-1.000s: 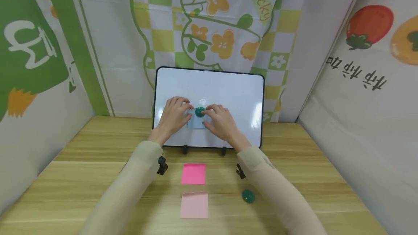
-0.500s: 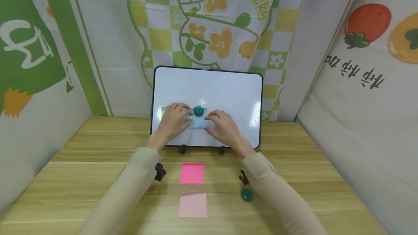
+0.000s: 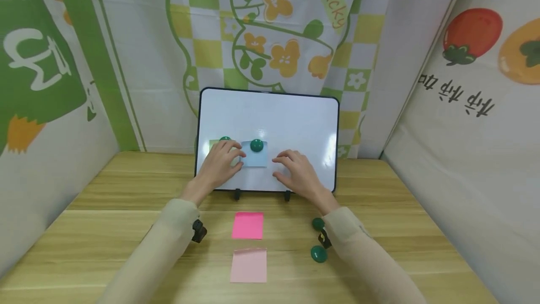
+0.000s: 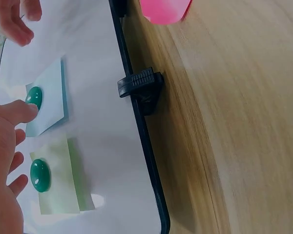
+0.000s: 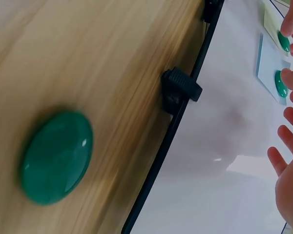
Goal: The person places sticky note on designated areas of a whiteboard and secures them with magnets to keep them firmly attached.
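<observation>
A blue sticky note (image 3: 254,159) is held on the whiteboard (image 3: 270,111) by a green round magnet (image 3: 256,145). Left of it, a green sticky note (image 4: 61,183) sits under a second magnet (image 4: 40,175); in the head view my left hand (image 3: 220,163) partly covers that note. The fingers of this hand are spread and hold nothing, close before the board between the two notes. My right hand (image 3: 299,175) is to the right of the blue note, fingers loosely bent and apart, with nothing in its grasp.
On the wooden table lie a bright pink sticky note (image 3: 247,225) and a pale pink one (image 3: 248,265). Two more green magnets, one nearer (image 3: 318,254) and one farther (image 3: 318,224), lie by the right forearm. Black clips (image 4: 141,85) support the board's lower edge.
Both hands have drawn away from the blue note and its magnet, the left leftward, the right to the right and down. The magnet and note stay on the board.
</observation>
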`<state>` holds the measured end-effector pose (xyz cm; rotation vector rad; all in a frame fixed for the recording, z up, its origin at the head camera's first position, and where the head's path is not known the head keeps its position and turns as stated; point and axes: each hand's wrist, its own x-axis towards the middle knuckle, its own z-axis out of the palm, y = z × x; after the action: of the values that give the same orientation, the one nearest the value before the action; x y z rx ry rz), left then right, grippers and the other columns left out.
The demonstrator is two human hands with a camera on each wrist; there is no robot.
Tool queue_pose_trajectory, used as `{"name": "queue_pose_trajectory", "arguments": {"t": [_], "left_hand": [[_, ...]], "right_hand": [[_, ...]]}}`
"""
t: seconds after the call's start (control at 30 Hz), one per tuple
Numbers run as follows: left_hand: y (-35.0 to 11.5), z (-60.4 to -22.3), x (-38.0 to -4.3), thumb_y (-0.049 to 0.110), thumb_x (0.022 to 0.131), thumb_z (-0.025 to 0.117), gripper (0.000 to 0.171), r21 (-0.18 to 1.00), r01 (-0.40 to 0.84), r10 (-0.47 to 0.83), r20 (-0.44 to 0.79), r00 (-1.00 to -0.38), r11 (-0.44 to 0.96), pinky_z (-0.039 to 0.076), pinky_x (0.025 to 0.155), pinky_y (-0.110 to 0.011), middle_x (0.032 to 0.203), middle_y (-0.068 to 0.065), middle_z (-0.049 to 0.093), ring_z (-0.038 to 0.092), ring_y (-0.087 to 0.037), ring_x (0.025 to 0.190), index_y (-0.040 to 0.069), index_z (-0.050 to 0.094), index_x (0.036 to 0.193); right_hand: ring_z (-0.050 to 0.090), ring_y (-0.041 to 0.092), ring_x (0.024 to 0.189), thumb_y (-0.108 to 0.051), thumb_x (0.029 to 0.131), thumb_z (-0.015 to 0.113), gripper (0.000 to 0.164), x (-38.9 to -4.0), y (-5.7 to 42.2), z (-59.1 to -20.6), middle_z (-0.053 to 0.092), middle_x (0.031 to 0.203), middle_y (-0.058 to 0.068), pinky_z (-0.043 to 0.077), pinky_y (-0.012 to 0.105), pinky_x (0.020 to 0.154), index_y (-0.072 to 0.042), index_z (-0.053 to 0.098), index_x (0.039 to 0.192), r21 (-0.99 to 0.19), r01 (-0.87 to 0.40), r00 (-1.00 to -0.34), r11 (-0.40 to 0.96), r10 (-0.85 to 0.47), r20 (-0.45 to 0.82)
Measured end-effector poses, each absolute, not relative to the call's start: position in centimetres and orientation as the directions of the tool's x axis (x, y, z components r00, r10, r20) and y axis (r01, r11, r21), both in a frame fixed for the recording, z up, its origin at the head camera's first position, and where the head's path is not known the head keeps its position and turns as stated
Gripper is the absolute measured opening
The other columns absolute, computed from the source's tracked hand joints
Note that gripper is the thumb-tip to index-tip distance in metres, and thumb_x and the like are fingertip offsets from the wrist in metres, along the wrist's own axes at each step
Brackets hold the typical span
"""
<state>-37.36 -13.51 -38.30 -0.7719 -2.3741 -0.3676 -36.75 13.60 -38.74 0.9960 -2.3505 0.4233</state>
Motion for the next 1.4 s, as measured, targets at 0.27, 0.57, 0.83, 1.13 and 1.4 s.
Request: {"name": "queue_pose_trajectory", "arguments": {"t": [0.27, 0.57, 0.83, 1.13, 1.4], "left_hand": [[-14.3, -38.5, -36.3, 0.013, 0.087, 0.074, 0.015, 0.117, 0.629, 0.447, 0.606, -0.658, 0.768, 0.043, 0.106, -0.049, 0.122, -0.009, 0.063, 0.053, -0.030, 0.122, 0.009, 0.074, 0.101], [-14.2, -39.1, -35.5, 0.017, 0.090, 0.072, 0.017, 0.170, 0.636, 0.476, 0.526, -0.704, 0.753, 0.043, 0.107, -0.049, 0.124, -0.008, 0.063, 0.053, -0.029, 0.123, 0.010, 0.074, 0.106], [-14.0, -39.8, -34.7, 0.017, 0.087, 0.076, 0.018, 0.151, 0.673, 0.540, 0.482, -0.690, 0.724, 0.049, 0.100, -0.047, 0.118, -0.007, 0.066, 0.058, -0.029, 0.114, 0.010, 0.075, 0.104], [-14.1, -40.6, -34.1, 0.020, 0.087, 0.076, 0.015, 0.157, 0.670, 0.568, 0.415, -0.711, 0.725, 0.050, 0.097, -0.047, 0.111, -0.005, 0.069, 0.061, -0.027, 0.107, 0.013, 0.076, 0.100], [-14.4, -41.3, -33.8, 0.022, 0.087, 0.076, 0.018, 0.185, 0.682, 0.586, 0.385, -0.713, 0.707, 0.047, 0.100, -0.049, 0.112, -0.005, 0.067, 0.061, -0.028, 0.111, 0.013, 0.075, 0.102]], "right_hand": [[0.060, 0.025, 0.109, -0.023, 0.086, 0.078, 0.035, -35.9, 15.4, -39.1, 0.064, 0.118, 0.007, 0.050, 0.043, 0.097, -0.010, 0.069, 0.118, -0.098, -0.725, -0.600, 0.682, -0.554, 0.577], [0.060, 0.024, 0.111, -0.026, 0.087, 0.077, 0.035, -35.2, 17.1, -39.9, 0.065, 0.119, 0.005, 0.049, 0.043, 0.098, -0.011, 0.070, 0.117, -0.127, -0.714, -0.632, 0.689, -0.555, 0.541], [0.060, 0.023, 0.111, -0.027, 0.087, 0.078, 0.034, -34.8, 18.1, -40.4, 0.065, 0.119, 0.005, 0.049, 0.043, 0.098, -0.012, 0.071, 0.117, -0.128, -0.699, -0.650, 0.704, -0.551, 0.524], [0.061, 0.024, 0.109, -0.027, 0.085, 0.079, 0.034, -34.0, 19.2, -40.9, 0.065, 0.117, 0.006, 0.051, 0.044, 0.095, -0.011, 0.071, 0.115, -0.108, -0.713, -0.634, 0.693, -0.571, 0.521], [0.061, 0.024, 0.111, -0.027, 0.086, 0.078, 0.034, -33.1, 20.0, -41.2, 0.065, 0.118, 0.004, 0.051, 0.045, 0.095, -0.013, 0.071, 0.116, -0.115, -0.690, -0.669, 0.715, -0.569, 0.478]]}}
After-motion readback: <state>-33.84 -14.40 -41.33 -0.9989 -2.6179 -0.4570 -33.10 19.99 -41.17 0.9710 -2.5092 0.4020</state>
